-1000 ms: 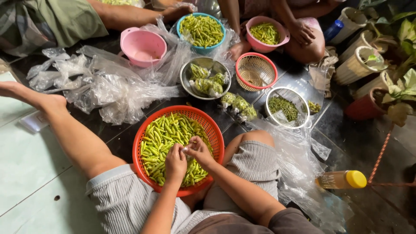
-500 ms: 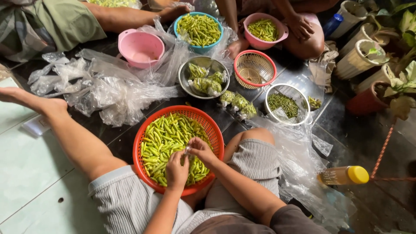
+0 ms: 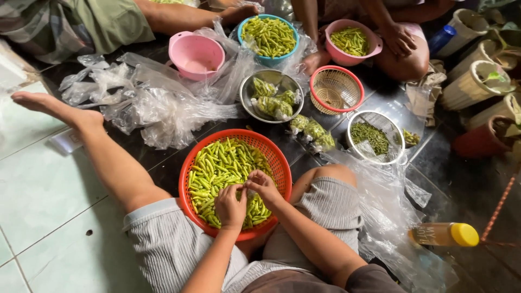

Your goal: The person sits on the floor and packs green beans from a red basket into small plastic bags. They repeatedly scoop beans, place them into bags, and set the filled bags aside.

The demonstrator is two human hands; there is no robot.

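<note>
Both hands have drawn together over the orange basket [image 3: 191, 163], left hand [image 3: 230, 206] and right hand [image 3: 262, 187] fingers pinching one green chili [image 3: 245, 190].

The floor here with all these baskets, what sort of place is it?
Probably a home floor or porch used for sorting chillies: people sit on tiles, an orange basket of green chillies between the knees, potted plants alongside.

Pretty cramped up front: the orange basket [image 3: 277, 163] sits wedged between both knees, with the steel bowl [image 3: 247, 89], red sieve [image 3: 335, 89] and wire strainer [image 3: 399, 141] crowded just beyond it. Crumpled plastic bags [image 3: 157, 111] block the left-forward route. Open room is the pale tile floor [image 3: 38, 190] on the left. The far right is dark, probably more plastic sheet around the yellow-capped bottle [image 3: 445, 234].
</note>
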